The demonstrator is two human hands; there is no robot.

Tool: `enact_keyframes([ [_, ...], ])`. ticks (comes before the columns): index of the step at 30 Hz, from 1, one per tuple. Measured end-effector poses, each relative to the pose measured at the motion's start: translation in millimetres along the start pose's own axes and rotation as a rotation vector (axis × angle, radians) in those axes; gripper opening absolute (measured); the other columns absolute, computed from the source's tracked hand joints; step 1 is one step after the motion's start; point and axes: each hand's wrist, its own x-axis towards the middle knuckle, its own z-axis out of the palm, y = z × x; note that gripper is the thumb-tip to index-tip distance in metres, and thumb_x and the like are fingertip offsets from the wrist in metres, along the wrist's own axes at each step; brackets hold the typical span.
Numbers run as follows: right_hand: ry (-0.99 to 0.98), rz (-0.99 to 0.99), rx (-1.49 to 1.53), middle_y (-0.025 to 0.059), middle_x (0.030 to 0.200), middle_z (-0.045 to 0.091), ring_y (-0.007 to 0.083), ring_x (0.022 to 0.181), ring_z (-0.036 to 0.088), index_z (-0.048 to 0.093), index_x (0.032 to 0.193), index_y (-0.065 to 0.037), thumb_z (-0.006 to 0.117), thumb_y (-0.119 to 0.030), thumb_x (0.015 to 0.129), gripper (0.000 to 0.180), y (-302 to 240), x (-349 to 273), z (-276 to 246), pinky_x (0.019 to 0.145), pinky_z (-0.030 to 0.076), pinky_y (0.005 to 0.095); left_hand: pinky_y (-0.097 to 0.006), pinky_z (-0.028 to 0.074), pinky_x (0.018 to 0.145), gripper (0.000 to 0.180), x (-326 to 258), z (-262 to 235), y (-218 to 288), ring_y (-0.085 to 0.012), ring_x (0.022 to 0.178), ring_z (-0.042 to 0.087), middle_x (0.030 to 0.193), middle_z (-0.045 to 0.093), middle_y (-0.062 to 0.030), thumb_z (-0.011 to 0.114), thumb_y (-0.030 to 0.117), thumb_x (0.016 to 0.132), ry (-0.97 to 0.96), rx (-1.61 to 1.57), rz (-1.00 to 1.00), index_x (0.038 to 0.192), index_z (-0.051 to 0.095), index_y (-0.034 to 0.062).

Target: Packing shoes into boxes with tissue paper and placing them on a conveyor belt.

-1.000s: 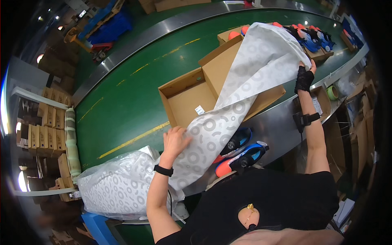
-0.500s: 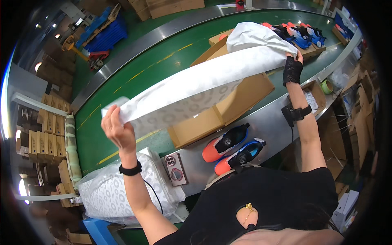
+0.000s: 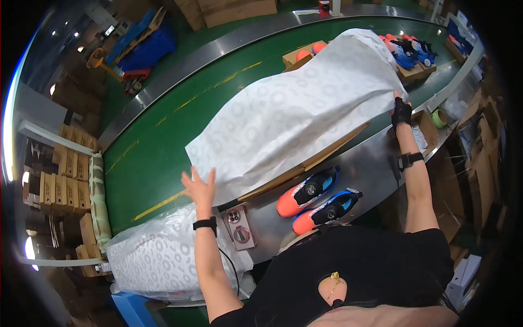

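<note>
A broad sheet of white patterned tissue paper [image 3: 294, 109] lies spread over a brown cardboard shoe box [image 3: 313, 162], hiding all but its near edge. At the sheet's near left corner, my left hand [image 3: 199, 189] has its fingers spread and holds nothing. Over on the right, my right hand [image 3: 402, 110], in a black fingerless glove, pinches the paper's right edge. Just below the box, a pair of orange, black and blue sports shoes, a far shoe [image 3: 308, 192] and a near shoe [image 3: 328, 211], rests on the metal edge of the bench.
A phone [image 3: 240, 227] lies left of the shoes, beside a plastic-wrapped stack of patterned paper [image 3: 155, 253]. More shoes [image 3: 411, 52] sit on boxes along the green conveyor belt [image 3: 163, 139]. At right are a small carton [image 3: 427, 131] and a green tape roll [image 3: 438, 117].
The paper has dropped from being stretched in the air to covering the box. My left hand has let go of its corner and moved right and nearer. My right hand has shifted slightly nearer.
</note>
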Motion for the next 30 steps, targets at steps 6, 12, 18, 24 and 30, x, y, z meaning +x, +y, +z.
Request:
enact_keyframes([
  [6,-0.122,-1.215,-0.663,0.0206,0.116,0.041,0.0337,0.099,0.047,0.033,0.119,0.001,0.064,-0.017,0.067,0.063,17,-87,-67,0.086,0.038,0.0383,-0.042,0.043,0.07,0.097,38,10,-25,-0.0324,0.085,0.056,0.101,0.053,-0.0225,0.046,0.072,0.064,-0.48,-0.445,-0.756,0.112,0.041,-0.0117],
  [12,-1.438,-1.335,-1.117,0.0052,0.075,0.059,0.0306,0.099,0.047,0.06,0.076,-0.009,0.062,-0.027,0.059,0.025,86,-227,-113,0.086,0.034,0.0517,-0.042,0.043,0.067,0.089,44,43,-18,-0.0309,0.079,0.058,0.095,0.057,-0.0174,0.053,0.068,0.063,-0.759,-0.512,-0.548,0.107,0.048,-0.0086],
  [18,-1.341,-1.698,-1.145,0.0008,0.05,0.052,0.0265,0.098,0.047,0.06,0.057,-0.015,0.052,-0.019,0.06,0.009,84,-254,-66,0.089,0.02,0.062,-0.039,0.044,0.072,0.062,50,44,-23,-0.0319,0.08,0.059,0.086,0.061,-0.0199,0.06,0.05,0.069,-0.5,-0.573,-0.129,0.093,0.057,-0.0071],
  [24,-1.512,-0.929,-0.602,0.0113,0.064,0.055,0.025,0.075,0.055,0.057,0.07,-0.006,0.062,-0.03,0.067,0.025,-13,-301,25,0.07,0.041,0.0387,-0.043,0.04,0.075,0.05,53,-8,-24,-0.0374,0.08,0.055,0.081,0.059,-0.0224,0.057,0.044,0.074,-0.143,-0.17,-0.151,0.078,0.059,-0.006],
  [30,-1.126,-0.579,-0.809,0.02,0.08,0.057,0.0272,0.077,0.057,0.053,0.094,0.001,0.058,-0.033,0.071,0.041,53,-295,149,0.07,0.045,0.0361,-0.05,0.032,0.081,0.046,60,-32,-26,-0.0307,0.092,0.05,0.089,0.056,-0.0126,0.055,0.045,0.076,0.051,0.136,0.039,0.076,0.06,-0.0014],
])
